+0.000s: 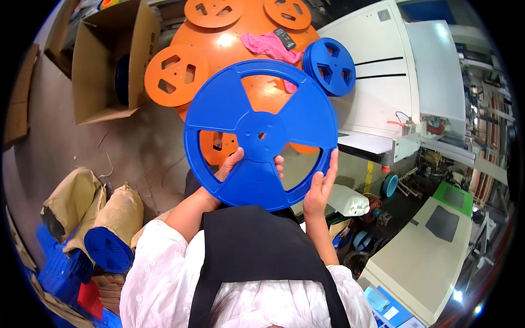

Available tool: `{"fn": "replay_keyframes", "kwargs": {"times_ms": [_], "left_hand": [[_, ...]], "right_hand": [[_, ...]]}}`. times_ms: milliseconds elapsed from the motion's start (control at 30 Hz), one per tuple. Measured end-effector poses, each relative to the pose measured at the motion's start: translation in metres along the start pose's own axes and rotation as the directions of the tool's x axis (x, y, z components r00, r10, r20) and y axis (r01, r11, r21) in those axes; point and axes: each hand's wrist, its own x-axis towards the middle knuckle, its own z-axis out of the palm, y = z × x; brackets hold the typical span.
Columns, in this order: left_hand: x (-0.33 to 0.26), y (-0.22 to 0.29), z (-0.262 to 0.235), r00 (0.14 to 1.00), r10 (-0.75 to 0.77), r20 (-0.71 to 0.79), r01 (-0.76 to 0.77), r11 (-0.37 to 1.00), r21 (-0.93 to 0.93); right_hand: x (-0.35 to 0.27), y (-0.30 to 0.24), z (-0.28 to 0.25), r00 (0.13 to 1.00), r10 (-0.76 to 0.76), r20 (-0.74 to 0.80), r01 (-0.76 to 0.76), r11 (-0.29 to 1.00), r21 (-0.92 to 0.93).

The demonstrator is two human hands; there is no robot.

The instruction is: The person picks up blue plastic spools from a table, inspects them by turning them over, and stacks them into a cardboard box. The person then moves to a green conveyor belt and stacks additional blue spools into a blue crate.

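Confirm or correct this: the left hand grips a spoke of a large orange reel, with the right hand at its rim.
The colour is wrong. The head view shows that the large reel is blue; the left hand grips a spoke of it, with the right hand at its rim.

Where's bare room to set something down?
Mostly bare: the white slotted surface right of the blue reel stack, and the floor between the cardboard box and paper bundles. Crowded: the orange table, with orange discs and a pink cloth.

A reel (pixel 273 128) is before the round table (pixel 224 41); left of the table stands a carton (pixel 141 60), right a machine (pixel 377 44).
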Motion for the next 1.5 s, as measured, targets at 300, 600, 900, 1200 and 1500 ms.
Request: {"fn": "replay_keyframes", "kwargs": {"times_ms": [300,600,900,1200,1500], "left_hand": [[0.009,-0.001,-0.016,0.998,0.064,0.027,-0.063,0.998,-0.029],[0.008,0.002,-0.024,0.994,0.090,0.059,-0.088,0.996,-0.029],[-0.012,0.010,-0.001,0.990,0.137,-0.023,-0.136,0.990,0.046],[-0.051,0.024,-0.005,0.987,0.141,-0.081,-0.139,0.990,0.025],[-0.073,0.019,-0.009,0.974,0.215,-0.064,-0.210,0.974,0.086]], "right_hand": [[0.010,-0.012,0.002,1.000,-0.019,0.012,0.020,1.000,-0.012],[0.011,-0.006,0.012,0.997,0.075,0.022,-0.078,0.982,0.171],[0.000,0.012,0.021,0.996,0.082,0.038,-0.088,0.980,0.178],[-0.030,0.001,0.048,0.999,0.035,0.027,-0.030,0.985,-0.169],[-0.054,-0.015,0.060,0.720,-0.290,0.631,0.506,0.841,-0.191]]}}
